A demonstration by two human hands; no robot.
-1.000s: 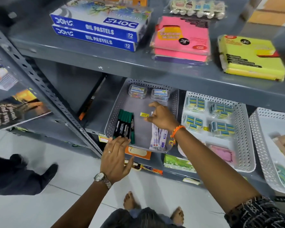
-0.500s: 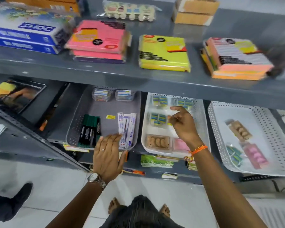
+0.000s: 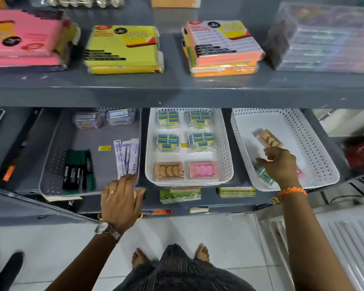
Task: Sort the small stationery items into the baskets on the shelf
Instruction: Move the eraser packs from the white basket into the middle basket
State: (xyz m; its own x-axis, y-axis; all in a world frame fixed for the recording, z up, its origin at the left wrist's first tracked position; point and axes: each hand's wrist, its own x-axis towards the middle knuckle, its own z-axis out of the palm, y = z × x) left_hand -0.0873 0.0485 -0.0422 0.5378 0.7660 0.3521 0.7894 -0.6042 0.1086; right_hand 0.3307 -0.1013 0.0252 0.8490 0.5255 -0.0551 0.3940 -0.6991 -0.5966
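Three baskets sit side by side on the lower shelf. The grey basket (image 3: pixel 51 164) holds green markers (image 3: pixel 78 169), white pen packets (image 3: pixel 127 156) and two clear boxes (image 3: pixel 87 120). The middle white basket (image 3: pixel 226 143) holds blue-yellow eraser packs (image 3: pixel 168 119), a tan pack (image 3: pixel 169 171) and a pink pack (image 3: pixel 202 170). In the right white basket (image 3: pixel 315 148) lie a tan eraser pack (image 3: pixel 266 137) and a blue-yellow pack (image 3: pixel 263 175). My left hand (image 3: pixel 122 198) rests flat on the grey basket's front rim. My right hand (image 3: pixel 280 164) hovers curled inside the right basket, fingertips at the tan pack's near end; any grip is hidden.
The upper shelf (image 3: pixel 177 91) juts out above the baskets and carries sticky-note pads in pink (image 3: pixel 23 38), yellow (image 3: pixel 122 49) and orange (image 3: pixel 223 47), plus a clear box (image 3: pixel 328 38). Small card stacks (image 3: pixel 180 194) lie in front of the baskets. My bare feet stand on white tiles below.
My right hand has moved from the grey basket, past the middle white basket, into the right white basket. The view panned right. My left hand stayed on the grey basket's rim.
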